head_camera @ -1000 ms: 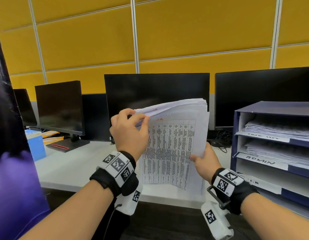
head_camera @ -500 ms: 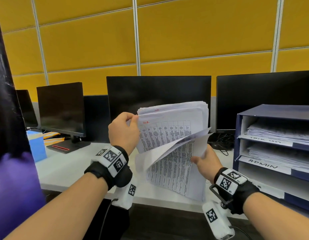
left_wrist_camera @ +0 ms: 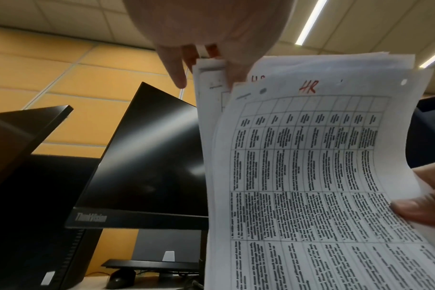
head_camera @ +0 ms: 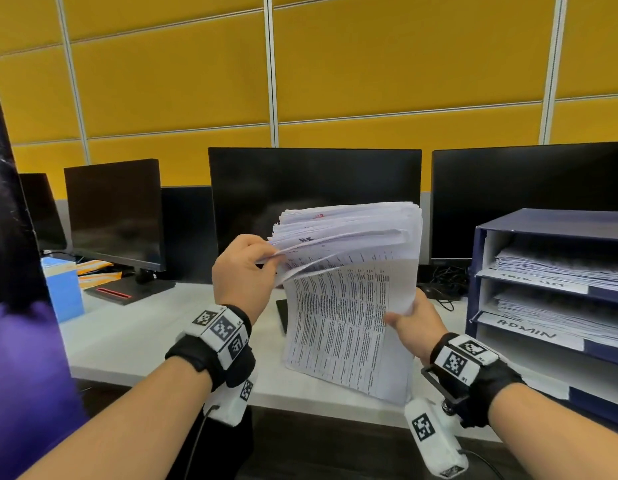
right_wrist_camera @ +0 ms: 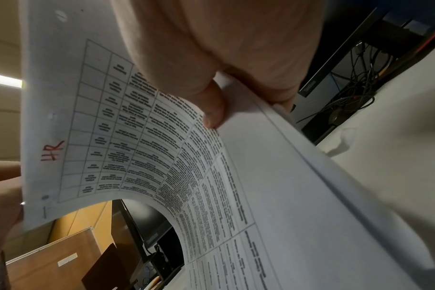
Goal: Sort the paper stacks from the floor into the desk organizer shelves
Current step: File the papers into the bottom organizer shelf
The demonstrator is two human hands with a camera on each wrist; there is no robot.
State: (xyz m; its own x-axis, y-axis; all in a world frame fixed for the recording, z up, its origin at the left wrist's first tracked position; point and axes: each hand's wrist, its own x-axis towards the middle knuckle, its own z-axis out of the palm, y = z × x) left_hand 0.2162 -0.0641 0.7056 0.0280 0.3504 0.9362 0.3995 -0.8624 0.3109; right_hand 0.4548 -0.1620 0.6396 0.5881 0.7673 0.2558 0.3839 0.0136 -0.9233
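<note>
I hold a thick paper stack [head_camera: 349, 306] upright above the desk, its sheets printed with tables and marked "HR" in red [left_wrist_camera: 308, 87]. My left hand [head_camera: 243, 271] pinches the top left corners of several sheets and fans them apart. My right hand [head_camera: 416, 318] grips the stack's right edge, thumb on the front sheet [right_wrist_camera: 211, 109]. The blue desk organizer [head_camera: 550, 226] stands at the right, with paper on its two upper shelves; one shelf is labelled "ADMIN" [head_camera: 527, 332].
Several dark monitors [head_camera: 314, 195] line the back of the white desk [head_camera: 134, 337] before a yellow wall. Cables [head_camera: 442, 282] lie beside the organizer. A blue box [head_camera: 63, 289] sits at the left, and a purple sleeve [head_camera: 20, 375] fills the left edge.
My left hand has let the loose front sheet fall back and now fans the upper corners of the stack. The stack's top has bent further away from me.
</note>
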